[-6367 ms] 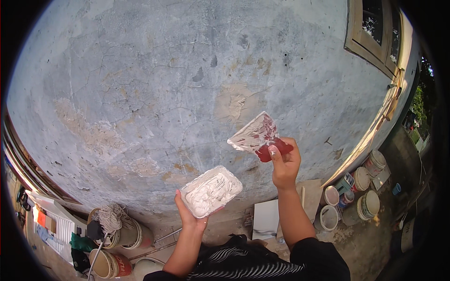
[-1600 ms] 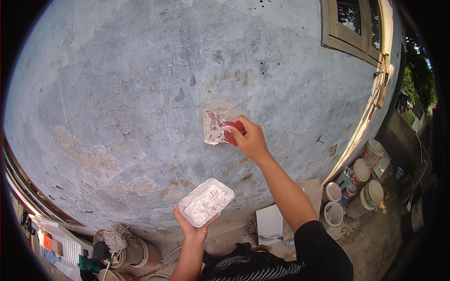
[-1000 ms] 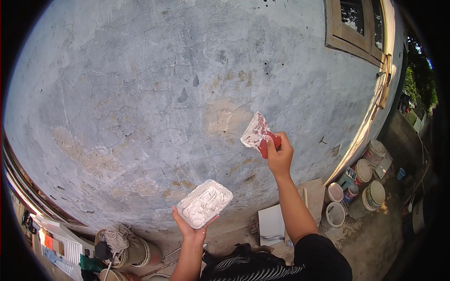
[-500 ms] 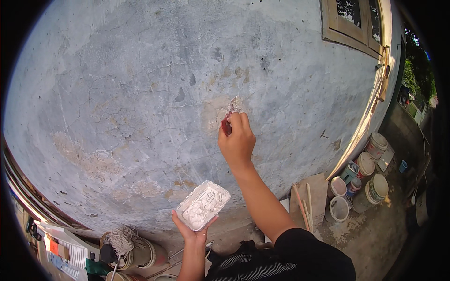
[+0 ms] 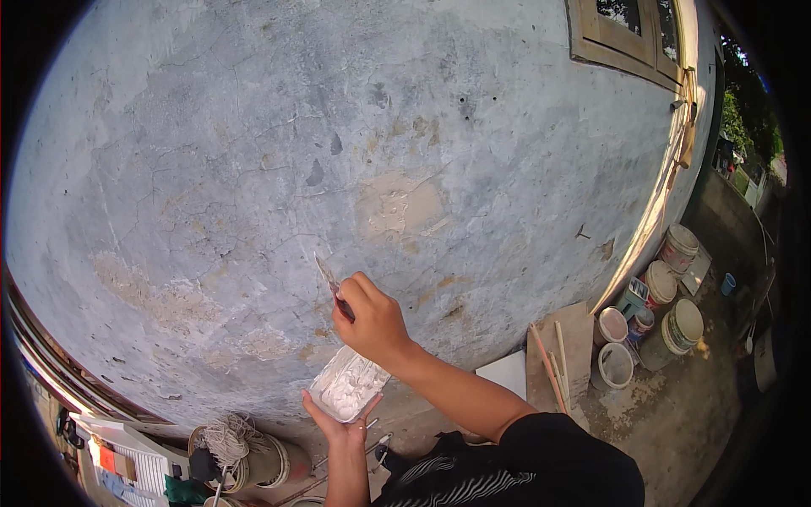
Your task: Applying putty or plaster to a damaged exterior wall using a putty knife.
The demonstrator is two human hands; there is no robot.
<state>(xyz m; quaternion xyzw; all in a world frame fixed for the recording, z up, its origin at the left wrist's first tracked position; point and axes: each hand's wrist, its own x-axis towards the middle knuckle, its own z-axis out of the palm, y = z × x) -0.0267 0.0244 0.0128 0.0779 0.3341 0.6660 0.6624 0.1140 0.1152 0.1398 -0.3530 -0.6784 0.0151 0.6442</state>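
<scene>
On my feed, the right hand (image 5: 370, 321) has its fingers clamped on the scraper (image 5: 326, 275) (nearly edge-on to me), its long axis slanting, blade tip up-left, above the tray (image 5: 329, 411). The left hand (image 5: 338, 431) grips that tray, lengthwise up-right. Wall (image 5: 211, 127) spreads widely leftward; the window frame (image 5: 621, 52) stands well apart.

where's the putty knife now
In the head view, the putty knife is left of centre, in the right hand, just above the white paste.
</scene>
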